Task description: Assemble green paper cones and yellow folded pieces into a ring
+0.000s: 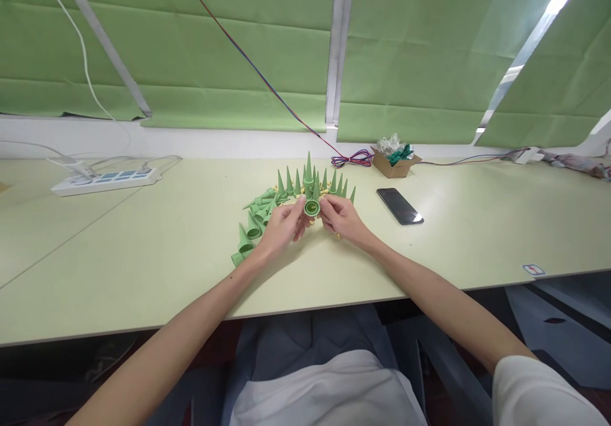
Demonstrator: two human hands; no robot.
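Between both hands is a green plastic cone, its round hollow end turned toward me. My left hand pinches it at the left rim, and my right hand grips the right rim. Just behind the hands, several green cones stand point up on the table. More loose cones lie tipped over to the left of my left hand, some with their open ends facing me. Small yellowish pieces, too small to name, are scattered among the standing cones.
The pale table runs along a wall with green blinds. A black phone lies on the right, with a small cardboard box of wrapping behind it. Coiled red-blue wire lies near the wall. A white power strip is at left.
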